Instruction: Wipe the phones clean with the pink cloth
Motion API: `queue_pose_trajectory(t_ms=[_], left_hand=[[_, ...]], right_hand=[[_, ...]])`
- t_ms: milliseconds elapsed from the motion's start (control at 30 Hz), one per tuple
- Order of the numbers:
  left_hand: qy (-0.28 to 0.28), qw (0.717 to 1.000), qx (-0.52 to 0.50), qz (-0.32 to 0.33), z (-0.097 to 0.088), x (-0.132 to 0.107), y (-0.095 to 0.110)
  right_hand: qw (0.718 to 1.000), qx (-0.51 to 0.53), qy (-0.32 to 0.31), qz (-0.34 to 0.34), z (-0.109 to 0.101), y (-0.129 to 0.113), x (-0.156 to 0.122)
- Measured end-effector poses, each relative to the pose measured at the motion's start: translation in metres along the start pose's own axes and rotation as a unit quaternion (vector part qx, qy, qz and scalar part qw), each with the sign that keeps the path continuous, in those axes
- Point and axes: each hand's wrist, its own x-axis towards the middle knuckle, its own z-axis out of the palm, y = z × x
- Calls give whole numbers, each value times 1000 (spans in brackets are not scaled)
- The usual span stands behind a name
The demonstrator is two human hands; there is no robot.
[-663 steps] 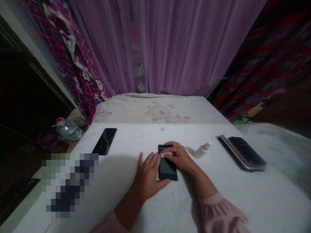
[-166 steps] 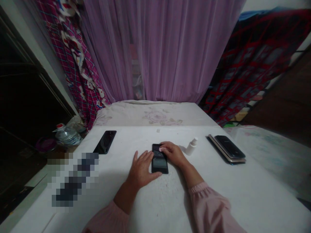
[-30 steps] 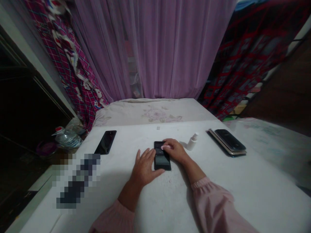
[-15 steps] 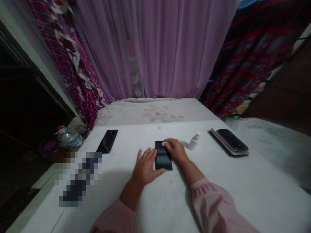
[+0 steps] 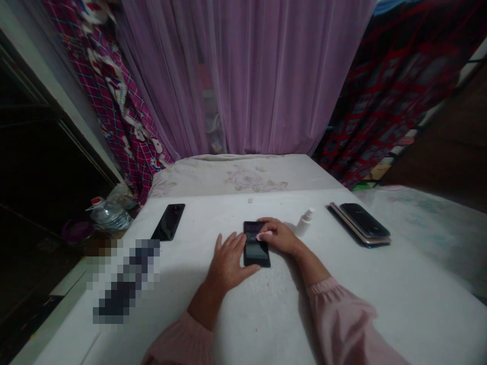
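A black smartphone lies flat on the white-covered table. My left hand rests against it with fingers spread, fingertips at its left edge and thumb along its bottom edge. In my right hand a small pale pink pad is pinched between thumb and fingers and pressed on the phone's screen. Just beyond that hand stands a white spray bottle, upright on the cloth. Its lower part is partly behind my right hand.
To the left lies another dark phone, with a pixelated patch nearer me. On the right several phones are stacked. A clear water jug stands beyond the table's left side. Purple curtains hang behind the table.
My right hand has slid the pink pad down the screen, from near the phone's top towards its middle. The left hand and the phone stay in place.
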Motion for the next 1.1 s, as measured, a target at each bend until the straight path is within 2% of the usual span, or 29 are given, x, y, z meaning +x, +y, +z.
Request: queue_pose_trajectory(t_ms=[100, 167, 367, 633, 833, 1033, 1100], left_hand=[[-3, 1000, 1, 1, 0, 0, -1], [-1, 1000, 0, 1, 0, 0, -1], [-4, 1000, -2, -7, -2, 1, 1], [15, 1000, -5, -1, 0, 0, 1], [16, 1000, 3, 2, 2, 0, -1], [14, 1000, 4, 7, 2, -1, -4], [12, 1000, 1, 6, 1, -1, -4]], right_hand=[[1000, 3, -28, -4, -2, 3, -1], [1000, 1, -20, -16, -1, 4, -1], [993, -70, 75, -66, 12, 1, 2], [977, -155, 138, -40, 22, 0, 5], [986, -109, 120, -25, 20, -1, 4], [1000, -18, -4, -17, 2, -1, -2], [999, -18, -20, -20, -1, -1, -3]])
